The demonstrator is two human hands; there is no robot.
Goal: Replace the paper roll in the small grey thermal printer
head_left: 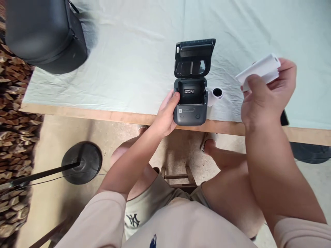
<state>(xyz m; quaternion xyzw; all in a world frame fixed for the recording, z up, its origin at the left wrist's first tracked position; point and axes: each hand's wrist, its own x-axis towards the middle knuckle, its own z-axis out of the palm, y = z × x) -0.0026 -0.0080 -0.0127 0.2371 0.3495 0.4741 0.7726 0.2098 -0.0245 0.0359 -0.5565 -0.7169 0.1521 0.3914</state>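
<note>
My left hand (169, 112) grips the left side of a small dark grey label printer (190, 115), thumb on its edge. The printer's lid (193, 58) stands swung up, and the paper bay shows a small label inside with no roll in it. To the right, my right hand (269, 86) is closed around a white paper roll (261, 70), held above the table with its thumb across the front. A second white roll (216, 95) with a dark core lies on the cloth just right of the printer, partly hidden behind it.
A black zippered case (49, 38) stands at the table's back left. Pale green cloth (129, 62) covers the table up to its wooden front edge (103, 115). A dark flat object (284, 119) shows partly behind my right wrist. A round black stand base (81, 162) is on the floor.
</note>
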